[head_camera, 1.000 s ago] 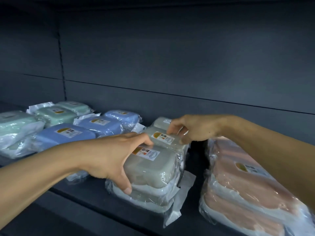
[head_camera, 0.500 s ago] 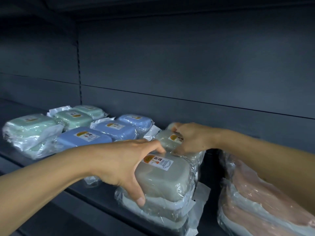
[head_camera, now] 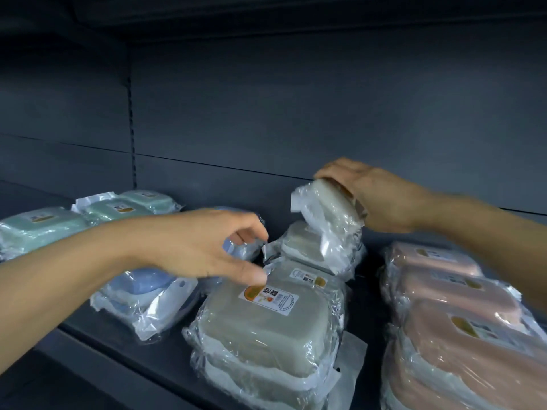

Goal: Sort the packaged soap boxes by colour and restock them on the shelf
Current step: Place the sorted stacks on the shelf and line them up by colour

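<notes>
Shelf [head_camera: 97,335] is colour-sorted already — green, blue, grey, pink rows. Right hand [head_camera: 376,196] has just tipped a grey box [head_camera: 322,211] up off the back of the grey row, fingers wrapped around it. Left hand [head_camera: 204,247] has let go — loose, empty, above the front stack [head_camera: 260,329]. Looks like re-seating.

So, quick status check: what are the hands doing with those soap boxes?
Right hand grips a tilted grey soap box above the grey row. Left hand hovers over the front grey box, holding nothing. Nothing in the way.
</notes>
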`<state>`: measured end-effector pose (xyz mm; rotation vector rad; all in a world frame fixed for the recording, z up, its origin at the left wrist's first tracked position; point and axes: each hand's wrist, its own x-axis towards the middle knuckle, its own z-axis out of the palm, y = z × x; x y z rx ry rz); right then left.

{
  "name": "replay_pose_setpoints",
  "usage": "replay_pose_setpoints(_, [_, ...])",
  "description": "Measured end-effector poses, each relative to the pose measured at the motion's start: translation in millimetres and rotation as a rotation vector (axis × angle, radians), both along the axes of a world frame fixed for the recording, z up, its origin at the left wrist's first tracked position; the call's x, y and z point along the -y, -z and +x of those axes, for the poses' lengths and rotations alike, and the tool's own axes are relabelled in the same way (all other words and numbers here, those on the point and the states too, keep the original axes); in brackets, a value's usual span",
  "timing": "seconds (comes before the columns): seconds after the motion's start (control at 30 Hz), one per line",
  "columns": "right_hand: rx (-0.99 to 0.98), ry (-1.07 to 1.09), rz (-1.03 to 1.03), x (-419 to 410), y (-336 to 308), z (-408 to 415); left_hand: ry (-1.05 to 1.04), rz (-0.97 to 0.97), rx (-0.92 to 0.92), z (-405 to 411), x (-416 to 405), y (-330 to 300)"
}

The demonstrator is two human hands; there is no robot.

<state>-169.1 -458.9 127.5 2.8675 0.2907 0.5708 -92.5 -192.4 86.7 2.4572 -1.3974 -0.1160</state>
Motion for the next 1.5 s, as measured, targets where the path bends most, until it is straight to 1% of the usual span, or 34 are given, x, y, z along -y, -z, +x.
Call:
replay_pose_setpoints(0.07, [-0.036, -0.065, -0.129, 4.9, 6.0, 7.0, -0.052, -0.046, 0.066, 4.4, 6.5, -6.6])
replay_pose_setpoints(0.17, [-0.084, -0.127, -0.305, 12.3, 24.0, 20.8, -0.109, -0.031, 0.149, 11.9, 19.1, -7.4])
replay_pose_setpoints(0.27, [-0.116, -0.126, -0.335, 17.5, 42.6, 29.5, -0.121, 0.040, 0.155, 20.9, 31.0, 0.1])
replay_pose_setpoints(0.37, [-0.121, -0.102, -0.296, 17.8, 44.3, 29.2, -0.159, 0.140, 0.147, 32.0, 47.7, 8.0])
replay_pose_setpoints(0.47, [-0.122, -0.016, -0.170, 18.6, 34.5, 22.7, -0.219, 0.240, 0.121, 42.7, 69.6, 14.2])
replay_pose_setpoints(0.53, [-0.133, 0.040, -0.098, 20.7, 31.8, 18.4, -0.248, 0.302, 0.047, 50.3, 83.8, 18.9])
replay_pose_setpoints(0.67, [-0.181, 0.165, 0.014, 24.6, 29.4, 12.1, -0.261, 0.483, -0.166, 58.8, 103.6, 27.1])
replay_pose_setpoints(0.73, [-0.194, 0.196, 0.088, 26.5, 27.5, 9.7, -0.269, 0.489, -0.229, 60.5, 108.8, 30.6])
replay_pose_setpoints(0.8, [-0.202, 0.205, 0.150, 27.7, 27.5, 7.4, -0.288, 0.451, -0.268, 61.9, 110.9, 33.9])
replay_pose_setpoints(0.9, [-0.214, 0.216, 0.203, 29.1, 31.3, 4.1, -0.336, 0.395, -0.272, 61.4, 109.5, 36.1])
replay_pose_setpoints(1.0, [-0.204, 0.224, 0.231, 30.8, 31.7, 0.6, -0.354, 0.277, -0.294, 59.6, 105.1, 28.4])
replay_pose_setpoints(1.07, [-0.190, 0.224, 0.252, 30.6, 28.5, -2.9, -0.349, 0.135, -0.373, 57.1, 101.2, 16.5])
replay_pose_setpoints(1.2, [-0.168, 0.229, 0.311, 27.7, 21.4, -9.0, -0.345, -0.218, -0.600, 46.4, 95.7, -4.9])
replay_pose_setpoints(1.33, [-0.126, 0.235, 0.368, 24.5, 15.2, -13.0, -0.368, -0.472, -0.742, 39.3, 92.7, -17.1])
replay_pose_setpoints(1.4, [-0.105, 0.247, 0.377, 25.6, 9.7, -16.6, -0.362, -0.583, -0.754, 37.4, 91.7, -26.3])
replay_pose_setpoints(1.5, [-0.092, 0.282, 0.379, 25.0, 2.7, -21.9, -0.349, -0.751, -0.671, 33.8, 93.9, -40.7])
